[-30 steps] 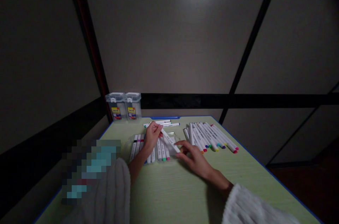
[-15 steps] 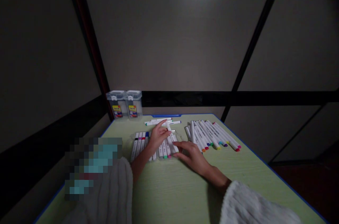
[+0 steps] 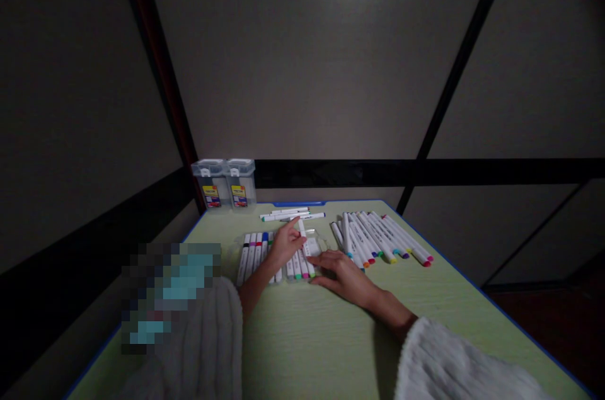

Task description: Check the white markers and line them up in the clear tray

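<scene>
A white marker (image 3: pixel 303 231) lies slanted over the right part of a clear plastic case (image 3: pixel 314 234). My left hand (image 3: pixel 285 245) pinches its upper part between thumb and fingers, with the index finger stretched along it. At its lower end, my right hand (image 3: pixel 341 271) has curled fingers on the barrel, the thumb low beside the case's front edge. Several white markers (image 3: pixel 253 258) stand in a row in the left part of the case, with black, purple, red and blue bands. More markers (image 3: pixel 297 266), with green and pink ends, fill the right part, partly hidden by my hands.
A loose pile of white markers (image 3: pixel 373 236) with coloured ends lies to the right. Several more markers (image 3: pixel 293 216) lie behind the case. Two clear lidded boxes (image 3: pixel 240 186) stand at the table's back left corner. A blurred-out patch (image 3: pixel 174 293) covers something at left.
The marker's lower end has gone down toward the row in the case, and my right fingers have lowered with it. My left hand keeps its pinch. The view has shifted slightly.
</scene>
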A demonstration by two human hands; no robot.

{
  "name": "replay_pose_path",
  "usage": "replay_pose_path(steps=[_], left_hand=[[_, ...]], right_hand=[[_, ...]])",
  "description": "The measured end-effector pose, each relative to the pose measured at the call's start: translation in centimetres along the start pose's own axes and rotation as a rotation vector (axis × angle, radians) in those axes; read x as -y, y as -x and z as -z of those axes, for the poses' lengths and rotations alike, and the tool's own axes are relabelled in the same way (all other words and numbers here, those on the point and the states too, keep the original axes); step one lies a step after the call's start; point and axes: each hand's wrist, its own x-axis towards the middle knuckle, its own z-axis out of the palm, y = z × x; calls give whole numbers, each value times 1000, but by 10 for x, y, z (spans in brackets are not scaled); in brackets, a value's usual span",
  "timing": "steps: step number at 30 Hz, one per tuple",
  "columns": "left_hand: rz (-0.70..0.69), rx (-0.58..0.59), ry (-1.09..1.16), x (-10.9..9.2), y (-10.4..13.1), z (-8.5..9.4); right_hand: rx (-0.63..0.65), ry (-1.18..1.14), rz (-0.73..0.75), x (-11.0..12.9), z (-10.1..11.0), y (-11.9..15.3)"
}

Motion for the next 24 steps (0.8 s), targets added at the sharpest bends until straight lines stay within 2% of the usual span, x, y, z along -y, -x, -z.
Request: replay_pose_path(steps=[8,18,24], left_hand=[[5,-23,-89,9,-6,-3],[69,74,-149,8,-7,-1],[33,61,-196,14,-8,2]], right_hand=[[69,170,12,0,-1,2],[100,189,6,3,2,2],[131,236,-9,4,1,1]])
